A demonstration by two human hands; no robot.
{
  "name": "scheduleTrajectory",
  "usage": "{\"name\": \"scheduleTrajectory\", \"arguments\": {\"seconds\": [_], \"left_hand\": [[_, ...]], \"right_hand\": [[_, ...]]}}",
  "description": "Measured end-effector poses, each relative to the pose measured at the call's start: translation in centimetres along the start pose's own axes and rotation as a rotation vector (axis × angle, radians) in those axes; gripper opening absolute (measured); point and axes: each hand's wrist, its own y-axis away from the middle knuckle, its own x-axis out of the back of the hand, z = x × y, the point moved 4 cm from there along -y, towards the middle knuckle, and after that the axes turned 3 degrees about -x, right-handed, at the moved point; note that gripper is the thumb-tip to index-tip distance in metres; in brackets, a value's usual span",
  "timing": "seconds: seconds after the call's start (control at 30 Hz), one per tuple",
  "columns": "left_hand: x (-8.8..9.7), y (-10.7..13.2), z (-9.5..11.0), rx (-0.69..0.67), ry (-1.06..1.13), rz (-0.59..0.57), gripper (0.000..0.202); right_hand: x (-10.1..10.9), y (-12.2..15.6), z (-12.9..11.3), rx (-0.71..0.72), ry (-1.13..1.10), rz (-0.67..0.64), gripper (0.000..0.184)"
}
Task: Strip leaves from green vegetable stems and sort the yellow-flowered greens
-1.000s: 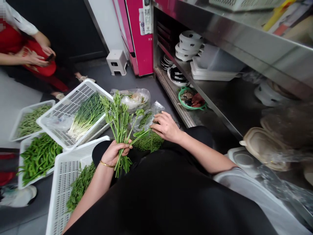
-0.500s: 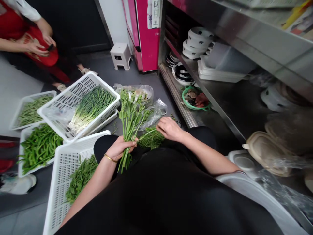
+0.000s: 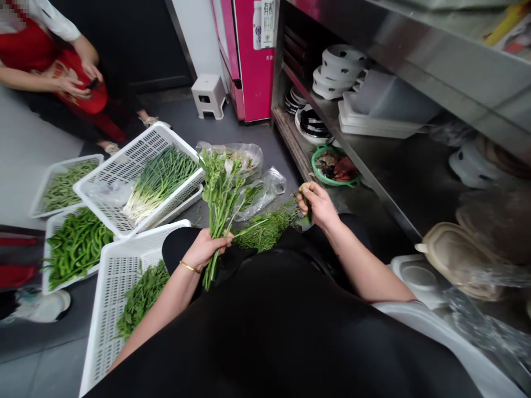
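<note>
Left grip: clenched round the long-stemmed leafy green bunch, upright above my lap.
Right grip: pinching a small green stem piece.
Edges: white slotted plastic basket just left; steel shelf right.
Room: grey floor ahead.

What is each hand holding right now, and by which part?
Left hand grips a bunch of leafy green stalks near its cut lower ends. Right hand pinches a small green piece; which part cannot be told.
</note>
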Motion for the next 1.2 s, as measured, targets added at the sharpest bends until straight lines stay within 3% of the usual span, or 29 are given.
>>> {"name": "scheduleTrajectory", "arguments": {"seconds": [0.07,0.2,0.27,0.33,0.43,0.57,0.63,0.7,0.8,0.87,0.93,1.07,1.2], "left_hand": [[-0.5,-0.2,0.0,0.01,0.019,-0.026,0.024],[-1.6,-0.4,0.3,0.014,0.015,-0.094,0.024],[-1.7,-0.2,0.5,0.005,-0.002,-0.113,0.023],[-1.6,0.2,0.5,-0.005,0.002,-0.133,0.024],[-1.9,0.5,0.5,-0.032,0.082,-0.171,0.027],[-3.4,-0.2,0.9,-0.08,0.184,-0.169,0.028],[-4.2,-0.6,1.2,-0.083,0.213,-0.168,0.027],[-4.5,-0.9,1.3,-0.072,0.239,-0.161,0.028],[-3.9,-0.8,1.0,-0.019,0.253,-0.141,0.029],[-3.4,-0.6,0.9,0.011,0.229,-0.153,0.028],[-3.3,-0.4,0.9,0.017,0.182,-0.188,0.027],[-3.8,-0.3,1.1,0.037,0.072,-0.254,0.026],[-3.7,-0.5,1.0,0.034,0.014,-0.282,0.028]], "right_hand": [[-1.6,1.2,-1.6,0.157,0.322,-0.075,0.026],[-7.7,3.8,-2.3,0.438,0.94,-0.537,0.022],[-9.4,4.4,-2.0,0.473,0.993,-0.701,0.022],[-9.8,4.6,-2.0,0.466,0.808,-0.768,0.023],[-9.3,4.5,-2.0,0.298,0.313,-0.685,0.026],[-9.1,4.2,0.5,-0.08,-0.101,-0.28,0.03],[-9.0,3.5,2.0,-0.184,-0.195,-0.134,0.032],[-7.5,2.2,3.2,-0.248,-0.215,-0.001,0.034],[-2.8,0.1,2.6,-0.13,-0.007,0.127,0.035],[-0.3,-0.4,0.6,0.08,0.258,0.064,0.034],[0.5,0.1,-1.7,0.232,0.516,-0.044,0.033],[-3.1,1.7,-4.5,0.447,0.972,-0.314,0.03],[-6.5,1.9,-3.9,0.548,1.188,-0.66,0.024]]}}
